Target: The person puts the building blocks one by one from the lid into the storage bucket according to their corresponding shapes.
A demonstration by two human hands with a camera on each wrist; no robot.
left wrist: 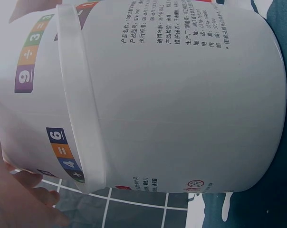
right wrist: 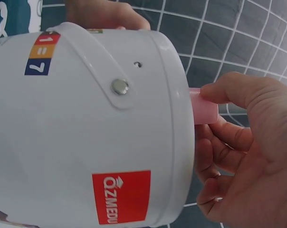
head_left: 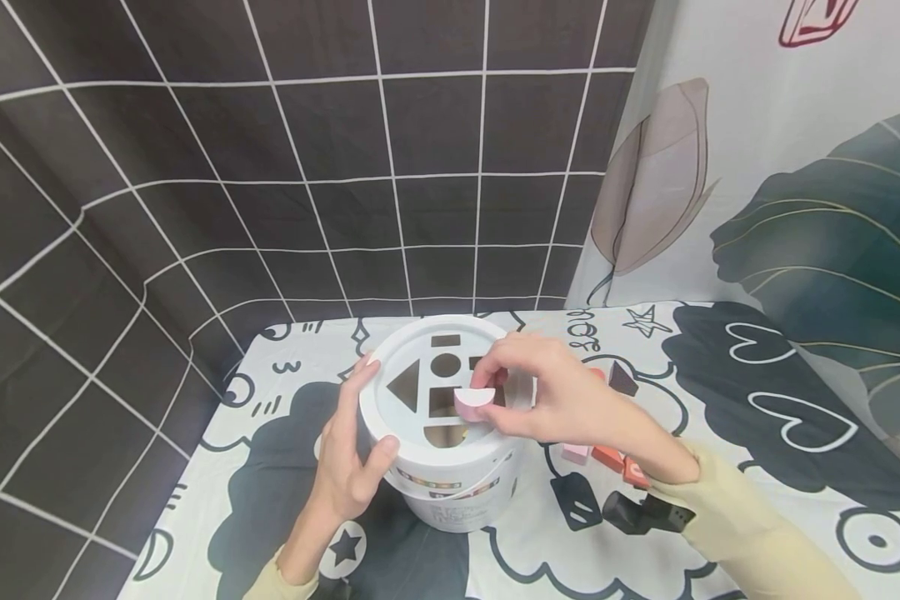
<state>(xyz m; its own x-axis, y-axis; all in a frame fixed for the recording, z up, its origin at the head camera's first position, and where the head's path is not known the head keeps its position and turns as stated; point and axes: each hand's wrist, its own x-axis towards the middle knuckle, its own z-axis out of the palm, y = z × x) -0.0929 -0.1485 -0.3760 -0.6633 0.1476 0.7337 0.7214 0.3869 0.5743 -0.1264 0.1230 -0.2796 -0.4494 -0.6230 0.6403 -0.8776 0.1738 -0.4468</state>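
Note:
A white bucket [head_left: 453, 504] stands upright, its lid [head_left: 394, 354] cut with shaped holes: a triangle, a circle, rectangles and a half-round. Over the lid's right part, my right hand [head_left: 558, 392] pinches a pink half-round block [head_left: 471, 410] between thumb and fingers. In the right wrist view the pink block [right wrist: 204, 108] sits right at the lid. My left hand [head_left: 348, 462] rests against the bucket's left side, with fingertips and thumb on the rim. Printed number tiles and the white handle [left wrist: 81, 104] fill the left wrist view. The bucket's contents are mostly hidden.
Red and pink blocks [head_left: 607, 457] lie right of the bucket, partly under my right forearm. A dark block [head_left: 622, 379] lies farther back. A small black object [head_left: 645, 513] is near the right sleeve. A dark gridded cloth [head_left: 330, 208] hangs behind the patterned tablecloth [head_left: 555, 550].

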